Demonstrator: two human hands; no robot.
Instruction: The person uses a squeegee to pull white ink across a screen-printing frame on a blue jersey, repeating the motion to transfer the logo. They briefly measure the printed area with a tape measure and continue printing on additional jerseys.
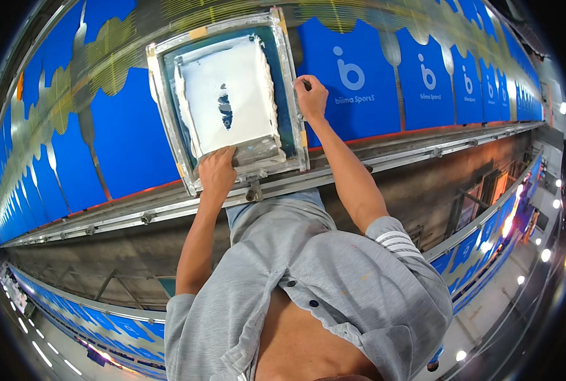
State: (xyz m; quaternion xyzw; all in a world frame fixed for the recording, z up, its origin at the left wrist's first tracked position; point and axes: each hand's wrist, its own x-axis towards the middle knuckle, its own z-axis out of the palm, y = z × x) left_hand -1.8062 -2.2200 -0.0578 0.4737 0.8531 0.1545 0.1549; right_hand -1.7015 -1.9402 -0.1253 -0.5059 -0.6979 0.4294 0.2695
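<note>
Hand screen printing, seen from the worker's head. The frame (286, 63), a pale rectangle with a few tan patches, lies on the table and serves as landmark. Within it, white ink (248, 95) covers most of the mesh, heaped in ridges along both sides and broken near the middle by a dark, narrow patch. The squeegee (259, 151) lies across the frame's near end, inside the near bar. The left hand (217, 173), at the frame's near left corner, is closed over the squeegee's left end. The right hand (312, 98), just beside the frame's right bar, is curled narrow; a dark spot shows at its fingertips, and whether this is something held, or whether the hand touches the bar, cannot be told. Right of the frame, blue panels (379, 60) bear white emblems; left of it, the nearest blue panel (130, 152) shows plain blue. A metal rail (105, 224) passes along the frame's near side.
</note>
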